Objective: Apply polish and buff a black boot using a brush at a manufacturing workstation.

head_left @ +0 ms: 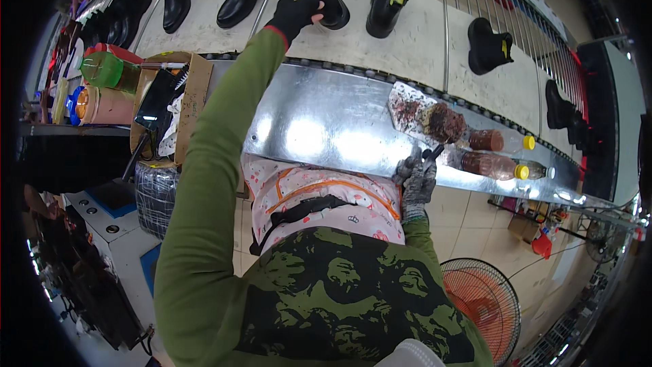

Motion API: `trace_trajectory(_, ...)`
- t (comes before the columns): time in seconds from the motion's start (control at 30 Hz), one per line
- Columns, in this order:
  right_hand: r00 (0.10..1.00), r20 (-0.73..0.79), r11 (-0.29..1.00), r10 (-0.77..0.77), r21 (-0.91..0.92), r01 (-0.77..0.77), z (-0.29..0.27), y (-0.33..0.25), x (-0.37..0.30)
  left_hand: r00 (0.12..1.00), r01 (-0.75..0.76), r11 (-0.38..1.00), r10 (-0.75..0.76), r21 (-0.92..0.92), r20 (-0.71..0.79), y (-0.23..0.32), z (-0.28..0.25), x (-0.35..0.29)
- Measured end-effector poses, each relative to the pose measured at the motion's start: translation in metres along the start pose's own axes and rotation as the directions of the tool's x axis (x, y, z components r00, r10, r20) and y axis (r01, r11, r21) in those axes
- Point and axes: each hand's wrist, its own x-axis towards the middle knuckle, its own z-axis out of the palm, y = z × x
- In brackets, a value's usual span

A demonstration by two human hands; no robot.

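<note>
My left hand (295, 16), in a black fingerless glove, reaches to the far side with its fingers closed at the opening of a black ankle boot (327, 1). Yellow lining shows inside that boot. Low by the metal ledge, my right hand (415, 183) wears a stained grey glove and is closed around a short dark stick-like tool (435, 152), mostly hidden by the fingers. Just beyond it lies a brown-smeared clump of cloth (445, 122) on a stained white sheet (406, 110).
Other black boots (388, 7) stand along the slatted conveyor (414, 41). Bottles with yellow caps (494, 164) lie on the metal ledge (312, 115) at right. A cardboard box (197, 95) and a green bottle (102, 70) are at left. A floor fan (482, 306) stands at lower right.
</note>
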Motion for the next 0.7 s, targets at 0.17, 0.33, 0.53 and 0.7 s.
trace_trajectory(0.17,0.996,-0.089,0.999,0.009,-0.031,-0.012,0.004,0.007,0.006,0.893,-0.150,0.557,0.430,0.817,-0.129,-0.015,-0.010,0.048)
trace_trajectory(0.33,0.991,-0.123,0.999,0.043,0.034,-0.040,0.000,0.011,0.006,0.794,-0.065,0.603,0.514,0.795,-0.324,-0.056,0.023,0.041)
trace_trajectory(0.53,0.984,-0.162,0.998,0.069,0.022,-0.066,0.001,0.011,0.008,0.874,-0.020,0.162,0.482,0.987,-0.062,-0.155,0.023,-0.054)
trace_trajectory(0.7,0.990,-0.137,0.999,0.045,-0.011,-0.047,-0.003,0.013,0.009,0.823,-0.259,0.057,0.536,0.964,0.189,-0.157,0.029,-0.110)
